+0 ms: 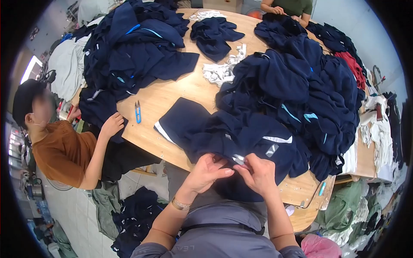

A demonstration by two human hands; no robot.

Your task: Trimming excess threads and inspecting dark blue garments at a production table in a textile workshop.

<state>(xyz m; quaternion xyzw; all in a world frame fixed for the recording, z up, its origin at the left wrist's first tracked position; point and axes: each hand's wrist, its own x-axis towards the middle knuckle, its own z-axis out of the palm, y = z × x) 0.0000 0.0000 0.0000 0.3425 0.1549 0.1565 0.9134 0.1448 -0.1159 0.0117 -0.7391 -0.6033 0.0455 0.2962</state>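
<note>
A navy garment (241, 129) with white trim lies spread at the near edge of the table and hangs over toward my lap. My left hand (207, 173) is closed, pinching the garment's near edge between thumb and fingers. Close beside it, my right hand (258, 174) is closed too, its thumb and fingers gripping the same edge. Between the two hands, at the right fingertips, shows a small shiny whitish piece (238, 159); whether it is a label, a trim or a tool I cannot tell. Some fingertips are hidden in the folds.
Large navy garment piles (275, 77) cover the table's right and far left. Blue thread snips (137, 112) lie left of my garment, white scraps (219, 72) beyond. A light-blue-handled tool (322, 189) rests at the right edge. Co-workers handle cloth at left (64, 146) and far right (287, 7).
</note>
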